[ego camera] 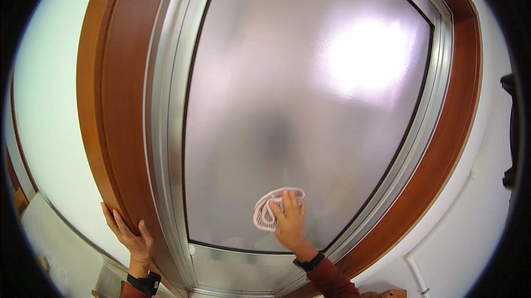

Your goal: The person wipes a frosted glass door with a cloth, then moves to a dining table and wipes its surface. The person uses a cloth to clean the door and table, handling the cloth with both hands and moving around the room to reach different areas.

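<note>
Under the spread fingers of my right hand [291, 221] is a folded striped cloth [265, 211], pressed flat on the lower part of a frosted glass panel [265, 78]. A dark seal and a silver metal frame [169, 132] run around the glass. My left hand [130, 233] rests on the brown wooden door casing [124, 90] at the left, its thumb on the inner face and its fingers around the outer edge. A bright light reflection covers the glass at the upper right.
White wall [49, 103] lies left of the casing. To the right, the casing's other side [450, 132] meets a wall with a white pipe [417, 273]. A wooden object [392, 294] shows at the bottom right, and a dark object [513, 132] at the right rim.
</note>
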Motion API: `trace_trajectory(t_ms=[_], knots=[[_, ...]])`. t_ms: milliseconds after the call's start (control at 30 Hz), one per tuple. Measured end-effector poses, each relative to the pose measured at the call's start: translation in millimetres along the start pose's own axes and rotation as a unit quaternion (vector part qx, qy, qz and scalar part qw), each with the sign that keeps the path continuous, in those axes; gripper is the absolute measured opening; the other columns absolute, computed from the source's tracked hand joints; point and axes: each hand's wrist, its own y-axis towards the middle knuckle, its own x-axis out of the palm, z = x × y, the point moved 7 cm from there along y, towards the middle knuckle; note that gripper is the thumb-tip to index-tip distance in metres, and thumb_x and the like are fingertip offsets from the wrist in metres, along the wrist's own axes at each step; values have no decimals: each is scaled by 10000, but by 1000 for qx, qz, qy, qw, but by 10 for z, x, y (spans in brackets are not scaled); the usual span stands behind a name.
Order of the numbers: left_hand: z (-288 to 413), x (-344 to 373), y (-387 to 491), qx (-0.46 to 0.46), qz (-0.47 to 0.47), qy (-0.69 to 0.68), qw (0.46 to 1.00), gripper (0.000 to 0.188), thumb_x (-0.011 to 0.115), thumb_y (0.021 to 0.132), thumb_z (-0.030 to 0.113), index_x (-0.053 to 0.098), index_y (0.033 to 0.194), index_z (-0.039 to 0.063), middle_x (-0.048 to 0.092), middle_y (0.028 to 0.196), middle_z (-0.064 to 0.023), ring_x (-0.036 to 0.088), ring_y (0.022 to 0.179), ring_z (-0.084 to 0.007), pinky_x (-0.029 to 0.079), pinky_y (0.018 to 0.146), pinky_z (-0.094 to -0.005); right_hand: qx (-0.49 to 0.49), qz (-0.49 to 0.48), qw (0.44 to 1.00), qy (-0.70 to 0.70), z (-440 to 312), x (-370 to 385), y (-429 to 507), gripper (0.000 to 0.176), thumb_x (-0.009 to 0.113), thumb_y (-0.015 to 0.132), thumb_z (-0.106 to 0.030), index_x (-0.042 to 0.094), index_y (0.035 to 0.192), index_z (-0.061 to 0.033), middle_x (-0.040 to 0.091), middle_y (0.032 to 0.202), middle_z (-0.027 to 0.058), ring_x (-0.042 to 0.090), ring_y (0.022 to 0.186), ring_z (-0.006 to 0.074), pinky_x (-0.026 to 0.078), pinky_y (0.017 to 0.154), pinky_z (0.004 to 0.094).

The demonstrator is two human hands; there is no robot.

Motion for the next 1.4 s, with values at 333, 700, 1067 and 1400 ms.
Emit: trace_trajectory(t_ms=[333,700,1067,1400], knots=[[-29,1,3,8,-14,-25,1000,730,575,1008,198,204,1631,120,169,1653,-296,245,1510,-488,255,1204,-562,1,212,970,-116,-41,-969,1995,803,849,712,-278,549,1439,-113,319,1624,256,237,1520,477,112,1181,703],[-94,8,-14,13,-27,-67,997,787,644,947,146,224,1611,104,170,1625,-348,263,1474,-521,259,1169,-617,-120,30,992,12,-1127,499,1116,607,731,739,-33,630,1330,-128,393,1605,210,309,1519,405,148,1180,716],[-140,26,-39,12,-43,-81,996,811,686,916,150,240,1592,99,174,1598,-395,258,1458,-564,228,1160,-665,-102,170,979,-54,-1301,122,2244,598,660,785,22,655,1347,-184,439,1583,177,348,1497,403,175,1174,695],[-93,-17,9,12,-59,-98,993,842,700,875,74,250,1587,84,169,1596,-402,248,1459,-569,227,1155,-664,-82,223,967,93,-1351,159,2018,619,559,717,88,670,1303,-78,586,1425,163,502,1358,363,262,1130,587]])
